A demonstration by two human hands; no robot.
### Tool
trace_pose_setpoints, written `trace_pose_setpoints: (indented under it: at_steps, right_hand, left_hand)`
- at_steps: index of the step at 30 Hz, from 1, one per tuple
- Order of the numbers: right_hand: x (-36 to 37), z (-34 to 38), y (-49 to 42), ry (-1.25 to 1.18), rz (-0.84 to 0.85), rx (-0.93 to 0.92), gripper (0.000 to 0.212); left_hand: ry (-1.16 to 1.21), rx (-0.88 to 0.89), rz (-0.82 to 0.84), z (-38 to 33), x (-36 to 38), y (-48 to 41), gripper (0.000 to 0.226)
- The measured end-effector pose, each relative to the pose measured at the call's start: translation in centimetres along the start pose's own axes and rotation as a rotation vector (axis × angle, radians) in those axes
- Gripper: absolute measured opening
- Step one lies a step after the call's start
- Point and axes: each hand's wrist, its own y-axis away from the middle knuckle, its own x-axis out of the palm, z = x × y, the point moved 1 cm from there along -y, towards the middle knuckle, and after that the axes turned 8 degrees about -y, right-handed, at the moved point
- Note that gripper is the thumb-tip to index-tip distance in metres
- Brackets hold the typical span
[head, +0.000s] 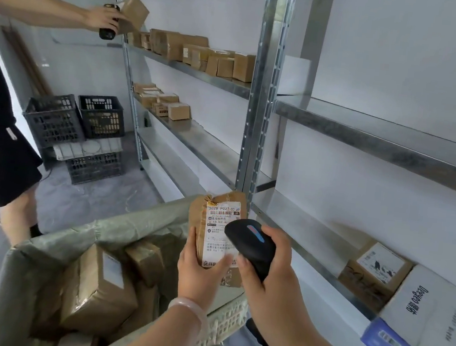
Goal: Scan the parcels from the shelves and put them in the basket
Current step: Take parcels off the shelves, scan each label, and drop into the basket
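The parcel (217,220), a brown paper-wrapped packet, is held upright just above the basket (229,314), over the edge nearest the shelves (368,126), with its white label (221,237) turned toward the camera. The left hand (198,269) grasps it from below, thumb laid across the bottom of the label and fingers wrapped behind. The right hand (276,275) is clenched around the handle of a black scanner (250,242), whose head sits very close to the label and covers part of its right side. The step in hand appears to be the scan itself. To do it well, the scanner probably needs backing off a little and tilting so that it faces the striped barcode near the label's top, higher above the basket than the scanner head. The thumb should keep off any code, and the wrinkled label should be held flat and steady. Once it reads, the drop is short: straight down among the brown boxes (100,286) lying inside the basket.
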Motion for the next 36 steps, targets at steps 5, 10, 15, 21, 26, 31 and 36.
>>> trace_pose_setpoints:
  at_steps: [5,10,15,21,26,31,36]
  right_hand:
    - [3.7,-2.1,-2.2,0.045,0.045,0.069,0.053]
    - [8.1,-4.2,-4.3,0.083,0.091,0.163,0.055]
    - [12.3,-6.7,-6.0,0.094,0.134,0.248,0.054]
    - [15.9,-9.8,-7.3,0.112,0.173,0.351,0.055]
    - [17.3,-11.7,-7.5,0.111,0.164,0.425,0.056]
    - [16.2,-12.0,-7.4,0.135,0.106,0.451,0.055]
    - [13.3,-11.1,-7.2,0.137,0.01,0.452,0.058]
  left_hand:
    - [-0.091,-0.065,-0.001,1.9,-3.1,-3.0,0.109]
    - [-0.193,-0.165,0.006,5.3,-7.1,-7.0,0.114]
    - [-0.28,-0.337,0.128,8.7,-10.4,-10.0,0.111]
    - [-0.499,-0.411,0.25,11.7,-11.7,-12.8,0.099]
    - [-0.55,-0.397,0.352,13.3,-11.1,-13.8,0.094]
    - [-0.618,-0.289,0.368,12.5,-9.9,-14.2,0.084]
    - [-0.668,-0.067,0.412,8.8,-7.0,-13.6,0.076]
